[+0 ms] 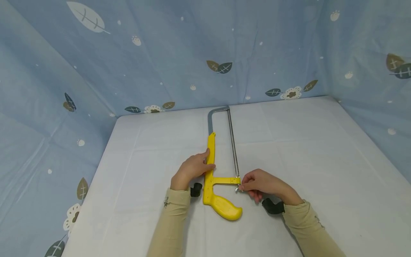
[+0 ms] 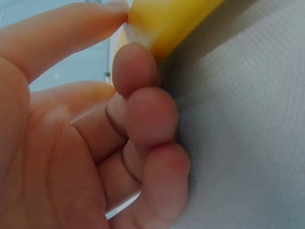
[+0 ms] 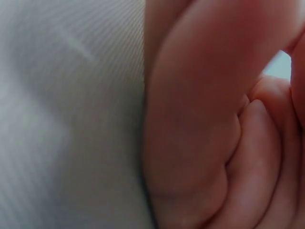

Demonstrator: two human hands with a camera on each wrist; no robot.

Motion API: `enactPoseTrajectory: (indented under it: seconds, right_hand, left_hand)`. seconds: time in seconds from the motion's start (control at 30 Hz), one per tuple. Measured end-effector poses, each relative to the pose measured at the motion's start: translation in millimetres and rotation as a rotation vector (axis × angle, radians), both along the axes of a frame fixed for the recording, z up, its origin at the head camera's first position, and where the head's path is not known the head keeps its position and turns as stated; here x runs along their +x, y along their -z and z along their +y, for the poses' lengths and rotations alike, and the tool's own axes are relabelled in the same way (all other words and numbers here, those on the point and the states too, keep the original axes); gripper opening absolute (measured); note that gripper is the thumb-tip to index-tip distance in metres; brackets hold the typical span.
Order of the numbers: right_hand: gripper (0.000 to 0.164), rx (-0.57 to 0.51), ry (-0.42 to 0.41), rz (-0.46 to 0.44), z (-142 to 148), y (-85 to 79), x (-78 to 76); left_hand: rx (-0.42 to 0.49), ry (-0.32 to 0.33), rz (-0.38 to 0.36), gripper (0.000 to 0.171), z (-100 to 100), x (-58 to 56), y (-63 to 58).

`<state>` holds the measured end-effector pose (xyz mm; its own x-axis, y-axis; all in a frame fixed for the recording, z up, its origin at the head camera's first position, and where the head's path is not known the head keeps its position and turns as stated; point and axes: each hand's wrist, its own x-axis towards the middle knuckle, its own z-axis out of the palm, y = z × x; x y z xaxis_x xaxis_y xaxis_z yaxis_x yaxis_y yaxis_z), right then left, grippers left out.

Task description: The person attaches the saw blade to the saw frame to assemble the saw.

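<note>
A hacksaw (image 1: 208, 185) lies on the white-covered table, its yellow handle toward me and its grey bow at the far end. The thin blade (image 1: 232, 142) runs along its right side. My left hand (image 1: 192, 167) holds the yellow frame from the left, thumb and forefinger at its edge. In the left wrist view, curled fingers (image 2: 152, 117) lie beside the yellow frame (image 2: 167, 24), close to the cloth. With thumb and forefinger, my right hand (image 1: 264, 182) pinches the small metal wing nut (image 1: 237, 189) at the blade's near end. The right wrist view shows curled fingers (image 3: 195, 105); the nut is hidden there.
White cloth (image 1: 154, 160) covers the table. A blue curtain (image 1: 192, 53) with leaf and flower prints hangs along the back and both sides. Black wrist-worn pieces (image 1: 273, 206) sit below both hands, near the beige sleeves (image 1: 173, 221).
</note>
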<state>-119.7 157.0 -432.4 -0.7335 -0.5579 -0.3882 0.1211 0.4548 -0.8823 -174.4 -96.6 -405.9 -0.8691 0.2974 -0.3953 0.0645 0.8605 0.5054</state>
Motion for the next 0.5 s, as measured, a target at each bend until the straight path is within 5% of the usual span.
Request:
enactPoseTrajectory:
  seconds: [0.5]
  right_hand:
    - [0.036,0.014,-0.027,-0.006,0.2,2.8,-0.1]
  left_hand:
    - [0.02,-0.006,-0.004,0.073,-0.7,0.3,1.9]
